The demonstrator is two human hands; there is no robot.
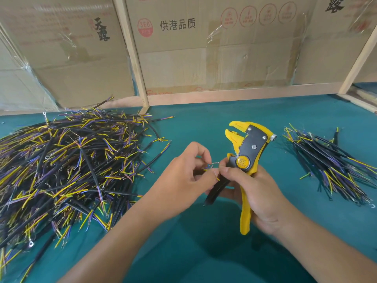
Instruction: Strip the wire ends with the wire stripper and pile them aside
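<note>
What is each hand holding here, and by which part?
The right hand grips the wire stripper by its yellow handles. Both hands pinch the thin end of one black cable; the left hand holds nothing else.

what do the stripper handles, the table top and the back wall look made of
Wire stripper handles: glossy yellow plastic, probably; black head plate with silver screws looks metal. Table: matte teal cloth or felt, no shine. Back wall: printed brown cardboard under wrinkled clear film, between pale wooden strips.

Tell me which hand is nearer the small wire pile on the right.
Right. The right hand, gripping the wire stripper, sits just left of the small wire pile; the left hand is farther left, beyond the stripper.
</note>
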